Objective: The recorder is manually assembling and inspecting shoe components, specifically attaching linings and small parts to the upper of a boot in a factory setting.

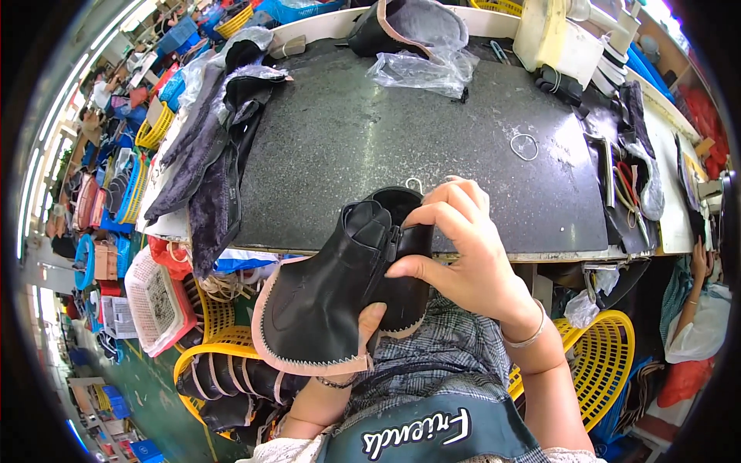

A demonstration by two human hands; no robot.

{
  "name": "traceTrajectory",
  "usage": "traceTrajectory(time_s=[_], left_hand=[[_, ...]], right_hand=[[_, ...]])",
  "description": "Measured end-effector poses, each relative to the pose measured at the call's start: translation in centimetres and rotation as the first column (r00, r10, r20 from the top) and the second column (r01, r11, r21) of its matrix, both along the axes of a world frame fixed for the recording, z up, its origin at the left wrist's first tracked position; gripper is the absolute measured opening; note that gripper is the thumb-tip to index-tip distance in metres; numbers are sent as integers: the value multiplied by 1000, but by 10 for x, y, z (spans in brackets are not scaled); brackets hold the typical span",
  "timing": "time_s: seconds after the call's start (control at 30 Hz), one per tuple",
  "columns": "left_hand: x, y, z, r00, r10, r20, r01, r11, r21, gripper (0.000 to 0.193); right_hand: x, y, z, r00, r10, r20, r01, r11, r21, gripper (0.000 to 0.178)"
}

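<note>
A black leather boot upper [312,305] with a pink zigzag-stitched lower edge is held over my lap, just before the table's front edge. My left hand [371,319] grips it from below; its thumb presses the leather, and the other fingers are hidden behind the upper. With thumb and forefinger, my right hand [461,247] pinches the opening edge beside a dark zipper [392,243]. Whether those fingers have the zipper pull or only the leather edge is hard to make out.
A dark worktable [370,147] lies ahead, with a thin white loop [524,147] on it. Fur-lined pieces [220,170] hang over its left side. Another boot upper [401,31] and clear plastic [424,71] sit at the back. Pliers [629,193] are at right; yellow baskets [606,363] stand below.
</note>
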State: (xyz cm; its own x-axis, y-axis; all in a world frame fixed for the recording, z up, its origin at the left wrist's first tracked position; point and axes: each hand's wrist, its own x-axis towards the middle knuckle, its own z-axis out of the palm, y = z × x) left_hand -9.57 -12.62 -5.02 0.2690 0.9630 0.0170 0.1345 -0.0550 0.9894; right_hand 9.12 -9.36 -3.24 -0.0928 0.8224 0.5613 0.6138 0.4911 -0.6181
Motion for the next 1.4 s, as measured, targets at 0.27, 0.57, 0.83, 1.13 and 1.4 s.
traceTrajectory(time_s=[0.27,0.57,0.83,1.13,1.4], left_hand=[[-11,0,-21,985,-10,173,-7,995,98,61],[-19,12,-10,590,38,806,110,986,-127,72],[-13,91,-5,907,-193,374,268,950,-162,36],[-161,236,10,92,736,-671,-85,677,731,76],[-202,239,-2,381,754,-535,-111,612,783,34]], right_hand=[[-5,-4,3,999,15,-49,-16,999,-29,35],[-17,-7,-9,184,-26,-982,-892,414,-179,71],[63,188,44,793,-511,-332,609,645,461,20],[103,321,6,483,-824,296,546,548,634,77],[-142,379,-15,978,-5,207,-25,989,143,76]])
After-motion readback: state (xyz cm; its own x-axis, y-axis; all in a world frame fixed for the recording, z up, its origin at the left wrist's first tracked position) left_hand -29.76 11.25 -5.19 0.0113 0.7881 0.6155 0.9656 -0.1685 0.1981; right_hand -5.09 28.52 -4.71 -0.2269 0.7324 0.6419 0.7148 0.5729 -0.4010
